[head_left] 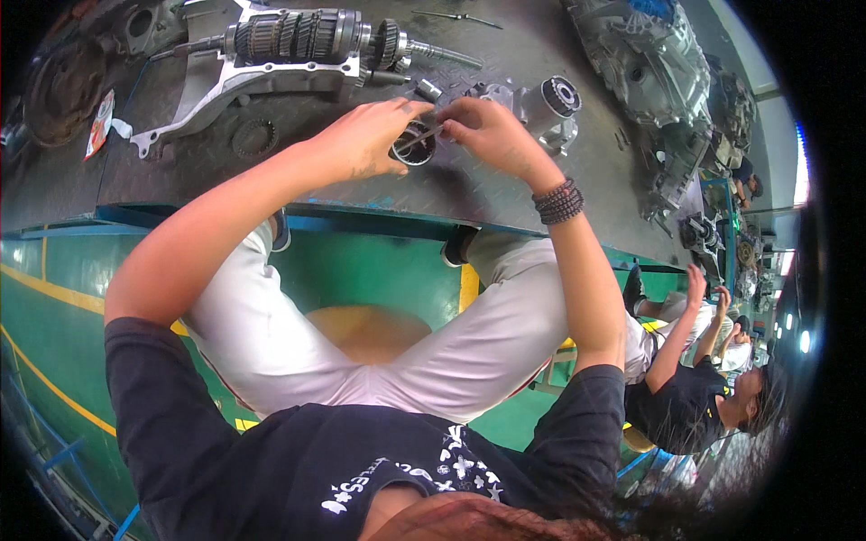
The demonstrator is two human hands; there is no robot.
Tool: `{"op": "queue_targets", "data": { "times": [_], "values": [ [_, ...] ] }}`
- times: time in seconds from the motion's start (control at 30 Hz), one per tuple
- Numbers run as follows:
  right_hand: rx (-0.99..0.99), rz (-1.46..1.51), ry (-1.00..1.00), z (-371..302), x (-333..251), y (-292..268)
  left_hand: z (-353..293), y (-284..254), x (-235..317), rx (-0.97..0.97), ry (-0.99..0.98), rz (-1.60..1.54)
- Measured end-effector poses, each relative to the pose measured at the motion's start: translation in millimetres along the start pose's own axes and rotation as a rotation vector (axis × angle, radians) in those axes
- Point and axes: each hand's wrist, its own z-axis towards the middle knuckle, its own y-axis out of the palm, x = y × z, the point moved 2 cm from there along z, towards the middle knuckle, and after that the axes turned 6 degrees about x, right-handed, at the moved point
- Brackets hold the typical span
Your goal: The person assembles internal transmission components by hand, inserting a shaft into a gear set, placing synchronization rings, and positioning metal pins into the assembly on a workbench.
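Black-shirted, a person [271, 473] is sitting at a dark workbench [194, 176], the left hand [368, 140] curling around a ring-shaped part [419, 161] — held between both hands — while the right hand [492, 135] is pinching a thin strip [424, 137] over its opening. A geared shaft [298, 38] is lying beyond.
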Motion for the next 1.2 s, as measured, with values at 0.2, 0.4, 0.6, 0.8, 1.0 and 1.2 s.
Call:
{"op": "queue_targets", "data": {
  "times": [0.2,0.4,0.6,0.8,1.0,1.2],
  "values": [
    [-0.083,-0.081,-0.030,-4.7,2.0,-2.7,-3.3,10.0,-2.5,0.019,0.093,0.105],
    [-0.107,-0.074,-0.007,-4.0,10.9,-2.3,-0.7,0.5,2.6,-0.053,-0.001,0.156],
    [-0.140,-0.060,0.047,-3.4,12.1,-3.5,-1.7,0.6,-1.8,-0.074,0.005,0.113],
    [-0.158,-0.094,0.099,-6.3,13.8,-7.6,-1.8,0.7,-6.3,-0.081,-0.022,0.097],
    [-0.074,-0.070,0.008,-5.7,5.0,-5.3,0.1,-5.0,-5.1,-0.096,-0.050,0.147],
    [0.085,-0.100,-0.169,-2.9,-10.7,0.7,-3.5,-5.5,-6.3,-0.118,-0.051,0.158]
  ]
}}
